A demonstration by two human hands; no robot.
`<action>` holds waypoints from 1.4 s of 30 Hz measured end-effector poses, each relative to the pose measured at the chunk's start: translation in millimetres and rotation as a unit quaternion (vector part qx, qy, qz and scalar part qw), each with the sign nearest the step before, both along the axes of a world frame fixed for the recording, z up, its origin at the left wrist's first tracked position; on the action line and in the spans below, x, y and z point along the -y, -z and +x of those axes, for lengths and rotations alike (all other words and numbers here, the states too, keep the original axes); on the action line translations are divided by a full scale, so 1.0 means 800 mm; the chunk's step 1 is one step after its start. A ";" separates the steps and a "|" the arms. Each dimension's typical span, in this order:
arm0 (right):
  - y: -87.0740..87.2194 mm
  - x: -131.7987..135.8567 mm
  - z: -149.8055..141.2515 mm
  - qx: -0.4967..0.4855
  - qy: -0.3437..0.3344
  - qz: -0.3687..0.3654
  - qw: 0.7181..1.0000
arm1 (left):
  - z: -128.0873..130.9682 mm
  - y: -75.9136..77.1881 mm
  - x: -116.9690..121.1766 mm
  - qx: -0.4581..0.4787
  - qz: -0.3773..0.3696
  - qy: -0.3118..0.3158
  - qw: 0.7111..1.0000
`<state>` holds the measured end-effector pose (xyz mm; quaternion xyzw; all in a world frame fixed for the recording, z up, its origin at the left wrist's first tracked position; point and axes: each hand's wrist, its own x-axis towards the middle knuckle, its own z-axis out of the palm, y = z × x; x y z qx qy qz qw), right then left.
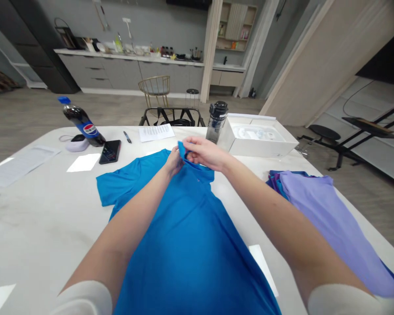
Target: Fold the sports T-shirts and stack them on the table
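A blue T-shirt (187, 245) lies spread on the white table, its body towards me and its collar end far off. One short sleeve (118, 183) stretches out flat on the left. My left hand (174, 162) is closed on the shirt near the collar, its fingers partly hidden. Pinched in my right hand (205, 152) is a raised fold of the same fabric, just beside the left one. Both hands are almost touching, above the far part of the shirt.
On the left stand a cola bottle (83, 122), a phone (110, 152) and a pen (127, 137). Behind my hands are a dark water bottle (216, 120) and an open white box (256, 138). A pile of folded clothes with a lilac garment (331, 227) lies on the right.
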<state>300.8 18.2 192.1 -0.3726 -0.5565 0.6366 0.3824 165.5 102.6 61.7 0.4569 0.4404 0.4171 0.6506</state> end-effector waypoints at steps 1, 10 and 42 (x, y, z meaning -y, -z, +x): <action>0.016 -0.019 -0.022 0.031 0.006 0.013 0.999 | -0.021 0.000 0.006 0.022 -0.029 0.010 0.999; 0.172 -0.091 -0.002 0.577 0.145 0.154 0.789 | -0.143 0.021 0.072 -0.247 -0.054 -0.036 0.967; 0.202 -0.104 -0.020 0.612 0.108 0.203 0.757 | -0.118 0.043 0.127 -0.432 0.138 -0.094 0.887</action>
